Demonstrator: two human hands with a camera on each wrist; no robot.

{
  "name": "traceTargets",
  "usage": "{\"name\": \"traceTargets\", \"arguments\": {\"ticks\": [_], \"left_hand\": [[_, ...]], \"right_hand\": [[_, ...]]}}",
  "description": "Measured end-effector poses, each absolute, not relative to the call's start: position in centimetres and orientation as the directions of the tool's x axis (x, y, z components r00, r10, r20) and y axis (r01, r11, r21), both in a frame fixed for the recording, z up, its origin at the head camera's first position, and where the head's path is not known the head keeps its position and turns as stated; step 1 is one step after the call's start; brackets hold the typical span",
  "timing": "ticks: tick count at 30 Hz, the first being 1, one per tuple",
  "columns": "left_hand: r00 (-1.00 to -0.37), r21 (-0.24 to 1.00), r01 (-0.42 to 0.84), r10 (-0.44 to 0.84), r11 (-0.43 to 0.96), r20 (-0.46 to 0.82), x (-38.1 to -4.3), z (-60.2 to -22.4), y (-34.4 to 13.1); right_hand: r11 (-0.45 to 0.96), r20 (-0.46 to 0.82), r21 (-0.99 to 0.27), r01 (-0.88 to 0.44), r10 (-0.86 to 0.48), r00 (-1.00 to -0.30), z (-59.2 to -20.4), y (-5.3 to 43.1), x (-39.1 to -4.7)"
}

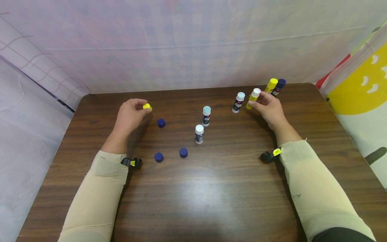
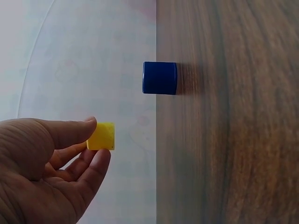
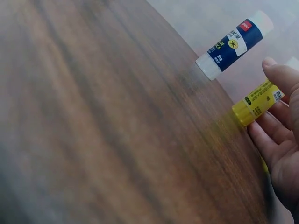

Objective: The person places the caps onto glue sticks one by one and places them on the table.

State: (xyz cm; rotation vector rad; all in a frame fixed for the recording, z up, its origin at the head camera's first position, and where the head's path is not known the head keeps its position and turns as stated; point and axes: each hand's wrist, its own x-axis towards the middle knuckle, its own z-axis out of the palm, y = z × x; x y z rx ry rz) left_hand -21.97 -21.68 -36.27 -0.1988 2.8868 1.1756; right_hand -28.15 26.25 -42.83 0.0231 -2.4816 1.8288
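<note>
My left hand (image 1: 130,113) pinches a small yellow cap (image 2: 103,136) between thumb and fingertips, raised over the left part of the table. Below it on the wood stands a blue cap (image 2: 160,78). My right hand (image 1: 270,108) holds a yellow glue stick (image 3: 256,103) upright, its white top (image 1: 256,91) uncapped and its base at the tabletop. Just left of it stands an uncapped blue glue stick (image 3: 233,45). Two more uncapped blue glue sticks, one farther back (image 1: 206,116) and one nearer (image 1: 199,134), stand upright mid-table.
Behind my right hand stand a capped yellow glue stick (image 1: 272,85) and a capped blue glue stick (image 1: 278,87), partly hidden. Two other blue caps, a left one (image 1: 158,157) and a right one (image 1: 183,152), lie nearer me. A pale curtain (image 1: 181,50) hangs along the table's far edge.
</note>
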Motion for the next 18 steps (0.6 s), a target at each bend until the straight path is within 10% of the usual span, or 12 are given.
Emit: {"name": "traceTargets", "arguments": {"ticks": [18], "left_hand": [[-0.992, 0.703, -0.122, -0.101, 0.701, -0.072, -21.96, -36.29, -21.5]], "right_hand": [[0.404, 0.027, -0.914, -0.01, 0.037, -0.999, -42.8, 26.23, -28.25]]}}
